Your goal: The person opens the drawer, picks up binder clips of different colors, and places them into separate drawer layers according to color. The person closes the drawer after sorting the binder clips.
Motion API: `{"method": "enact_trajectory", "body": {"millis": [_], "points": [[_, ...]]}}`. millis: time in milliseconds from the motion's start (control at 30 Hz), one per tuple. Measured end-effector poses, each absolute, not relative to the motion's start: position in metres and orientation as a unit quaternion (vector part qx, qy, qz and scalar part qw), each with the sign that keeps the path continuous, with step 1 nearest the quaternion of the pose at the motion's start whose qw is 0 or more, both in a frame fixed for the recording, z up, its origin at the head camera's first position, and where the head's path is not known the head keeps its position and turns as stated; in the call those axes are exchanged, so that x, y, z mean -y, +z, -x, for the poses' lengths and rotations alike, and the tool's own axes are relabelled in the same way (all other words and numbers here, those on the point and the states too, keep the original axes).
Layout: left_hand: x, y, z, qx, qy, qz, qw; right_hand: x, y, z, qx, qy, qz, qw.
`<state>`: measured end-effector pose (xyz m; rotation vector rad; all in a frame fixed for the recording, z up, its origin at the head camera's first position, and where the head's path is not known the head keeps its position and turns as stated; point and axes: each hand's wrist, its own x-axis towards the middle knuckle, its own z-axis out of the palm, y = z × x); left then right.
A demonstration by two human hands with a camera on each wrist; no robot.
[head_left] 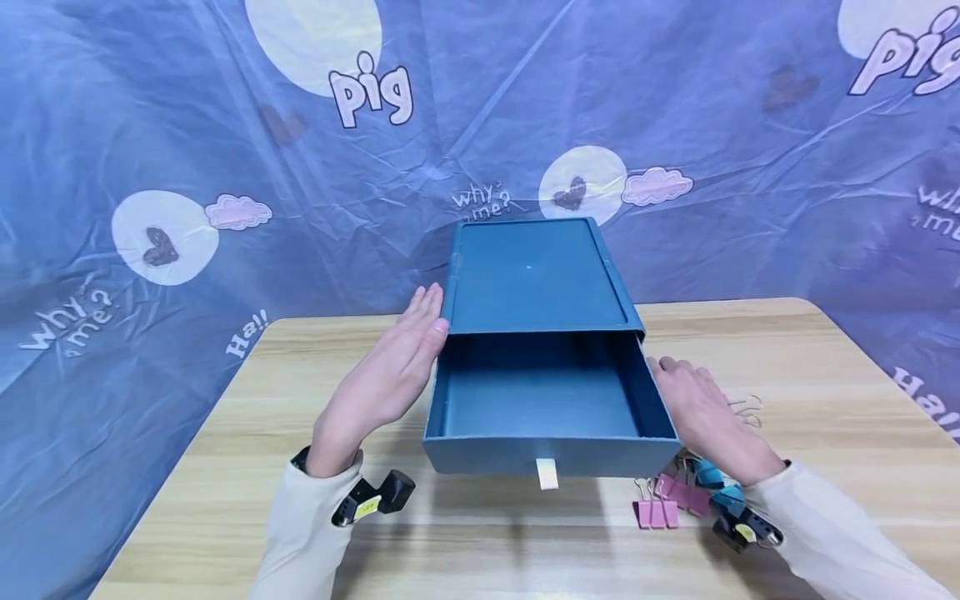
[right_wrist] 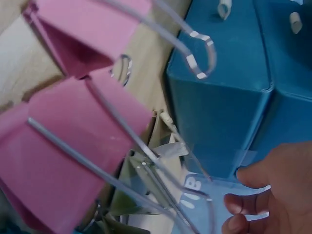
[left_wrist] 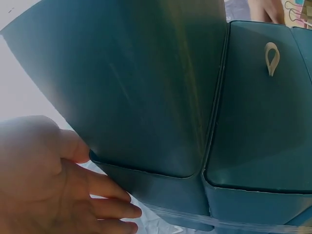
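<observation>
A blue drawer box [head_left: 534, 279] stands on the table, its top drawer [head_left: 480, 456] pulled out and empty, with a white pull tab [head_left: 547, 473] at the front. My left hand [head_left: 390, 367] lies along the box's left side, fingers mostly straight and fingertips right at its wall. In the left wrist view, a closed drawer [left_wrist: 258, 112] with a loop pull shows beside the extended one. On the other side my right hand [head_left: 693, 400] is against the box's right side. The right wrist view shows its thumb and fingers beside the lower box wall [right_wrist: 219, 117], holding nothing.
Pink binder clips [head_left: 656, 514] and a teal clip [head_left: 708, 472] lie on the wooden table [head_left: 247, 500] by my right forearm. Close to the right wrist camera are large pink clips [right_wrist: 73, 131] and a green one [right_wrist: 134, 187]. Blue printed cloth [head_left: 480, 108] hangs behind.
</observation>
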<state>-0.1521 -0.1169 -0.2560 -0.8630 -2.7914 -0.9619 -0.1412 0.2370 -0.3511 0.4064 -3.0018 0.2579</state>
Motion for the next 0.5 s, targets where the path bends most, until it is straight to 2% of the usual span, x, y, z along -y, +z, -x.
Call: {"method": "enact_trajectory", "body": {"millis": [500], "points": [[0.119,-0.255,0.152,0.907,-0.296,0.294,0.054,-0.241,-0.372,0.139,0.977,0.122,-0.161,0.066]]}}
